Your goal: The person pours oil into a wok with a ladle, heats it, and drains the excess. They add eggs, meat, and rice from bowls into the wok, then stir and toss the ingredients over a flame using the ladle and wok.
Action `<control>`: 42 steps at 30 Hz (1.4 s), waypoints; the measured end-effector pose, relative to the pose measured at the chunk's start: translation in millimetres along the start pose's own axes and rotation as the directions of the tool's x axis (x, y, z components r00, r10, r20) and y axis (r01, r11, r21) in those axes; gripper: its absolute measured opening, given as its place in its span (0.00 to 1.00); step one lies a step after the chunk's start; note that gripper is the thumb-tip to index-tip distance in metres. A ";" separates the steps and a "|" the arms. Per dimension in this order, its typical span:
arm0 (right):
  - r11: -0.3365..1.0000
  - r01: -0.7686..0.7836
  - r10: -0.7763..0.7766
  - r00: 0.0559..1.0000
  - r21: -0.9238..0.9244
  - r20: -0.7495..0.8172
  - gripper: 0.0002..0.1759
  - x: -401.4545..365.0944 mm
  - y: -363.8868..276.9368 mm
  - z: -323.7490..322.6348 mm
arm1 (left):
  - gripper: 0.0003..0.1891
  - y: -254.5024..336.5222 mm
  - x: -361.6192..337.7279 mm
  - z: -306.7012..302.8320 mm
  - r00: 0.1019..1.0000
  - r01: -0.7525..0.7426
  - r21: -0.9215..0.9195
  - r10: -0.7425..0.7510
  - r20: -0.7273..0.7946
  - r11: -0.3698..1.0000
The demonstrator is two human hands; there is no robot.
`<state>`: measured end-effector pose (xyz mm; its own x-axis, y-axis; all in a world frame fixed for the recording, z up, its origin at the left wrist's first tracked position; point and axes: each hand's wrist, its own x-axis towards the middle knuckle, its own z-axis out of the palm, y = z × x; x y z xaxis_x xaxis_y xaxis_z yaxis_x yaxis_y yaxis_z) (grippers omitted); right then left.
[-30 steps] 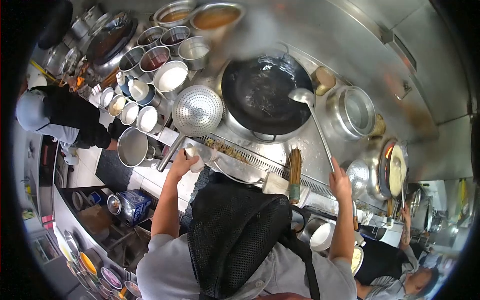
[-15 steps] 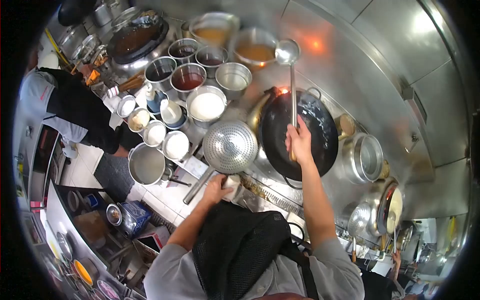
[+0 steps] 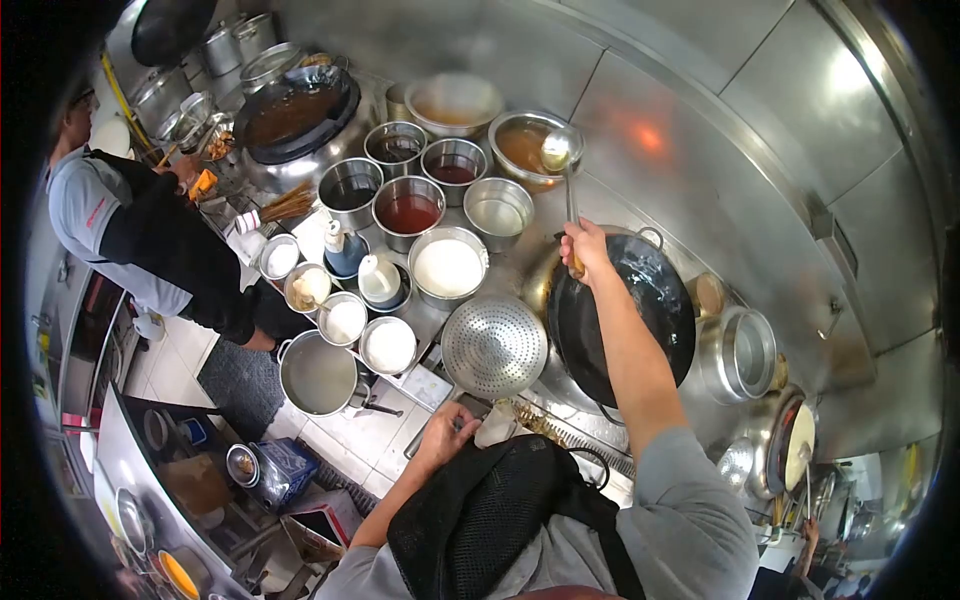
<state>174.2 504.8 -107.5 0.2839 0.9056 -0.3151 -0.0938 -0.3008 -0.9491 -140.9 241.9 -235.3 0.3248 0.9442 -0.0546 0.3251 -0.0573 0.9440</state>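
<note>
My right hand [image 3: 585, 250] is closed round the handle of a long metal ladle [image 3: 572, 200]. The ladle's bowl is over the right side of a steel bowl of brown liquid [image 3: 525, 143] and looks yellowish inside. Under my right forearm sits a black wok [image 3: 640, 300] on the burner, with a wet sheen on its upper part. My left hand [image 3: 447, 432] is low at the counter edge, its fingers curled; what they grip is hidden. It lies beside a pale cloth [image 3: 495, 426] and just below a perforated strainer [image 3: 494, 345].
Several steel pots of sauce stand left of the wok, including a red one [image 3: 409, 208] and a white one [image 3: 449, 268]. A large pot [image 3: 318, 373] is farther left. A co-worker [image 3: 150, 230] stands at the far left. Stacked steel pots [image 3: 740, 352] are right of the wok.
My right hand and the ladle have moved up and left from above the wok, and the ladle's bowl is now at the steel bowl. The flame behind the wok no longer shows.
</note>
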 end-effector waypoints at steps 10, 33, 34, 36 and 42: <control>0.959 0.038 -0.045 0.999 0.281 0.019 0.28 -20.6 -19.6 -16.8 | 0.09 21.6 11.8 12.5 0.995 -0.093 -0.094 0.097 0.037 0.991; 0.993 0.025 -0.027 0.999 -0.119 -0.017 0.33 -269.0 82.7 -286.9 | 0.08 100.4 -81.9 183.2 0.999 -0.040 0.148 0.043 -0.016 0.988; 0.910 0.051 -0.090 0.993 -0.412 -0.075 0.32 -278.0 97.2 -305.2 | 0.08 109.0 -83.1 195.2 0.995 -0.092 0.167 0.085 0.045 0.982; 0.625 0.345 -0.490 0.871 -0.700 -0.008 0.31 -296.7 125.4 -338.7 | 0.08 125.4 -83.1 212.5 0.970 -0.220 0.150 0.200 0.138 0.964; 0.488 0.075 -0.247 0.967 -0.870 -0.055 0.33 -410.8 138.9 -370.8 | 0.09 145.1 -97.0 206.9 0.975 -0.208 0.116 0.196 0.106 0.971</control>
<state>398.4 -19.9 -109.7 0.3506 0.9339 -0.0701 0.8055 -0.3389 -0.4862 58.5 74.9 -160.4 0.4747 0.8747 0.0976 0.3513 -0.2899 0.8902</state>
